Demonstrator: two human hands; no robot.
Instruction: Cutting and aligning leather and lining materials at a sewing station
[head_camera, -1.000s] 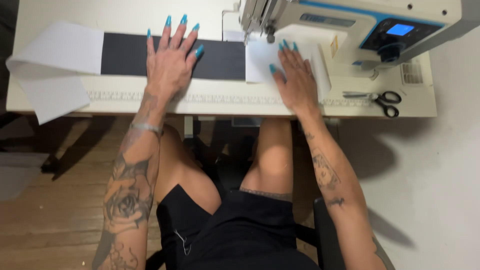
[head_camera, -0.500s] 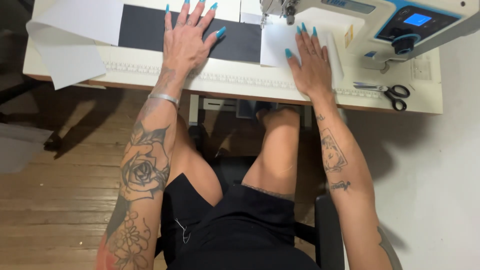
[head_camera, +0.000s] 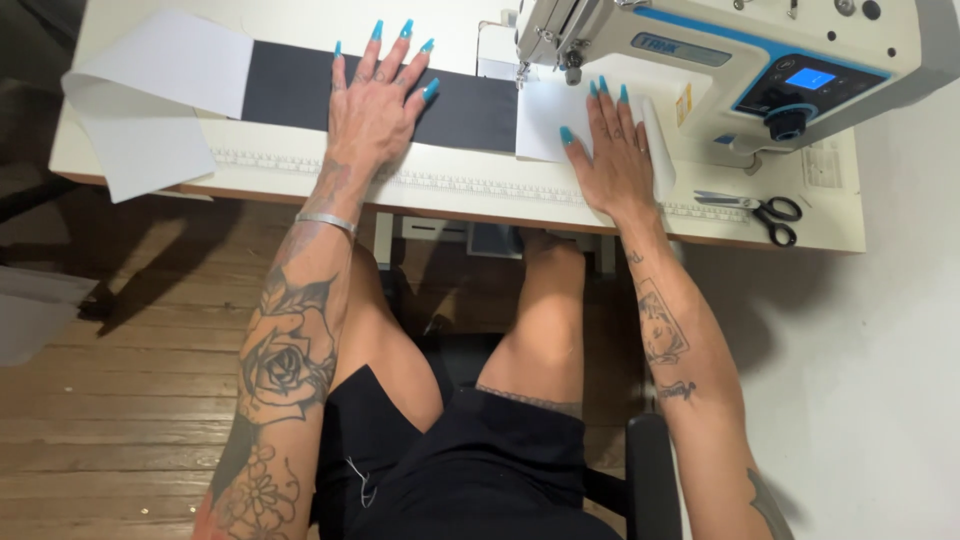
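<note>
The dark fabric strip (head_camera: 300, 95) lay flat on the sewing table (head_camera: 450, 185), its long axis running left to right along the table toward the sewing machine (head_camera: 700, 60). Its right end ran up to the white piece (head_camera: 545, 120) that sat just beside the machine's needle area, while its left end met a pale sheet (head_camera: 160, 110) that drooped over the table's far-left edge.

The left hand (head_camera: 372, 110) rested palm down on the strip, well left of the machine, fingers spread and flat, gripping nothing. The right hand (head_camera: 615, 150) lay flat on the white piece, directly before the machine and the nearer of the two to the needle, fingers extended and close together, pressing rather than clasping. So the cloth lay under both palms, stretching sideways between them.

Scissors (head_camera: 760, 208) lay on the table below the machine's right end, apart from the right hand.
</note>
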